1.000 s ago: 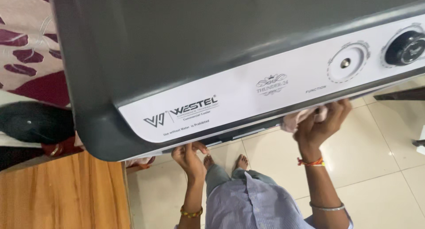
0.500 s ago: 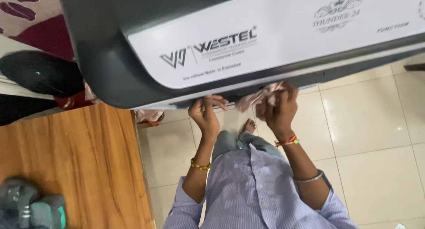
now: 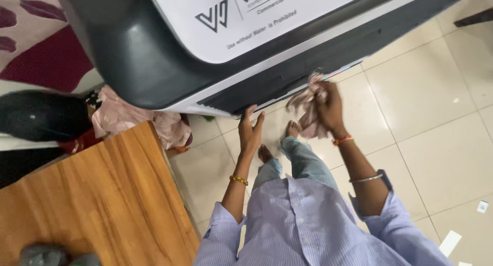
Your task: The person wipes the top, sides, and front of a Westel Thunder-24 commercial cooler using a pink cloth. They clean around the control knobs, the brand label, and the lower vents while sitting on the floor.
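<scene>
Left hand (image 3: 250, 134): fingers straight and spread, holding nothing, fingertips touching the lower front edge of the large dark grey plastic air cooler (image 3: 133, 55), just below its dark louvre slot. A beaded bracelet sits on this wrist.

Right hand (image 3: 328, 105): closed around a crumpled pale pink cloth (image 3: 306, 107), pressing it against the underside of the cooler's front edge, to the right of the left hand. The two hands are apart, with bare floor showing between them. A red thread and a thin metal bangle sit on this arm.

Cooler: dark grey body with a rounded corner, white front panel (image 3: 267, 19) with printed lettering, silver trim strip beneath it; it fills the upper part of the view.

Cream glossy tiled floor (image 3: 436, 117): carries the cooler and the person's bare feet below the hands; small white paper scraps lie near the lower right corner.

Brown wooden table top (image 3: 92, 199): lower left, its far corner near a bundle of pink fabric (image 3: 123, 114) under the cooler's rounded corner.

Clothing: pale blue striped shirt (image 3: 303, 225), grey-blue trousers.
</scene>
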